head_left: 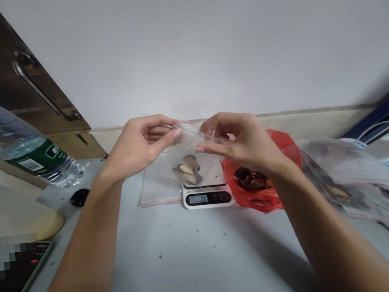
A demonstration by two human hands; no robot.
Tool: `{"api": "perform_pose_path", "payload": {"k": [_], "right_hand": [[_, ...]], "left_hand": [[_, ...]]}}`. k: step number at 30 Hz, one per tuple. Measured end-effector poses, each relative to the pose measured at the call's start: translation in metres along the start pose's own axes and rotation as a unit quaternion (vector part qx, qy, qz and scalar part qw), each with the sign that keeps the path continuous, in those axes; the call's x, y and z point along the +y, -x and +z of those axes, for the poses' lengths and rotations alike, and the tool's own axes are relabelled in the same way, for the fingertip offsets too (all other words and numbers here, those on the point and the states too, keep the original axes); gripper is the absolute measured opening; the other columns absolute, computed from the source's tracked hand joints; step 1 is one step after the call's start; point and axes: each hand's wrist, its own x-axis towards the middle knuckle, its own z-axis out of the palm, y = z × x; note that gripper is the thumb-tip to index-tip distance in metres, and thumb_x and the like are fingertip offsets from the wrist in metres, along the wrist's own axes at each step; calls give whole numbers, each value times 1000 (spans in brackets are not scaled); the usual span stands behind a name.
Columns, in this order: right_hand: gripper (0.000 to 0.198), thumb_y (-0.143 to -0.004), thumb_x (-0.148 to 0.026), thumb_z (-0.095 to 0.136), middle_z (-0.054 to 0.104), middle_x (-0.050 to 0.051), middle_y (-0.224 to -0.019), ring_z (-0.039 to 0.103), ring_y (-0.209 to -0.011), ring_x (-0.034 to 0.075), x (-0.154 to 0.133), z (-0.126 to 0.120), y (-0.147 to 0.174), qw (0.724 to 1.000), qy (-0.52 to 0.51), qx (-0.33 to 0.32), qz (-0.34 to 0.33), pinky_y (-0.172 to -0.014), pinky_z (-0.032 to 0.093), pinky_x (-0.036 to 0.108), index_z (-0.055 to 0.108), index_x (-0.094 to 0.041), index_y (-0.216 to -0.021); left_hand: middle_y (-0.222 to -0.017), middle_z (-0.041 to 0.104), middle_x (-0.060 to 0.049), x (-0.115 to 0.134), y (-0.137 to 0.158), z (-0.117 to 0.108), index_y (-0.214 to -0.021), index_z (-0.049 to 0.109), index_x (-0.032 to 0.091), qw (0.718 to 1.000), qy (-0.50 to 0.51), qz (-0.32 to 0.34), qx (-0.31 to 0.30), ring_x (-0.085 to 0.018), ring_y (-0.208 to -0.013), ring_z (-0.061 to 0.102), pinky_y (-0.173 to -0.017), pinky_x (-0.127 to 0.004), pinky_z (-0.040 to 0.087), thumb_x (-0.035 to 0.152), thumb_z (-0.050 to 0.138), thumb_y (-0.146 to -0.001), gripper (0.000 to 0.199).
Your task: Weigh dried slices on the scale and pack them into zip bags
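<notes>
A: What did we log nearest to us?

B: On the near side of the left hand [142, 144] and the right hand [238, 135], we found dark specks [160, 256] on the table [160, 287]. Well to the left of the left hand, and nearer to us, lay a dark device [27, 265].

A: And below the hands?

B: Below and between them stood the scale [208, 198]. We read its display as 0.9; the unit was not legible. Below the right hand, the red bag [265, 205] lay around dark pieces [252, 178]. Below the left hand, flat bags [157, 186] lay just beside the scale.

A: Condition of the hands?

B: Both were nearly closed. We observed the left hand pinching one end of the mouth of a clear bag [181, 147], thumb against fingers; the right hand gripped the other end between thumb and curled fingers. The bag hung between them over the scale. Contact with the pan could not be confirmed.

A: Progress?

B: We judged it partial. Brown slices [189, 168] were already inside the clear bag. Its seal we could not verify, and it was not yet set down.

A: Beyond the hands?

B: Only the wall [206, 48] was noted.
</notes>
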Motion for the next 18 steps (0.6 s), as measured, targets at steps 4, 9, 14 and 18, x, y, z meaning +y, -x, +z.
{"api": "perform_pose_path", "payload": {"k": [4,9,14,18], "right_hand": [[47,-76,-63,82,61,-1,-73,44,-60,11,-5,-5,2,1000,12,17,-3,-57,39,29,61,-21,-78],[43,-82,-57,80,70,2,-80,60,-71,16,-15,-11,4,999,34,12,-15,-66,48,31,72,-21,-101],[19,-93,-38,70,72,2,-80,63,-77,18,-31,-12,8,996,82,-13,-28,-72,50,33,75,-21,-85],[13,-94,-27,64,72,4,-87,61,-80,19,-32,-11,9,993,105,-31,-47,-72,48,34,72,-20,-87]], "left_hand": [[-80,79,-1,6,2,1,-84,73,21,1000,-15,22,12,-19,-77,78,-72,-27,62,36,70,-91,17],[-77,77,0,14,7,7,-80,63,21,993,-67,87,36,-16,-71,75,-64,-23,56,31,65,-96,19],[-73,74,3,24,12,15,-82,62,22,982,-116,149,17,-14,-71,73,-59,-20,48,23,61,-97,14],[-72,73,4,26,13,16,-84,61,22,970,-152,188,-1,-12,-64,68,-58,-21,46,24,58,-99,15]]}}
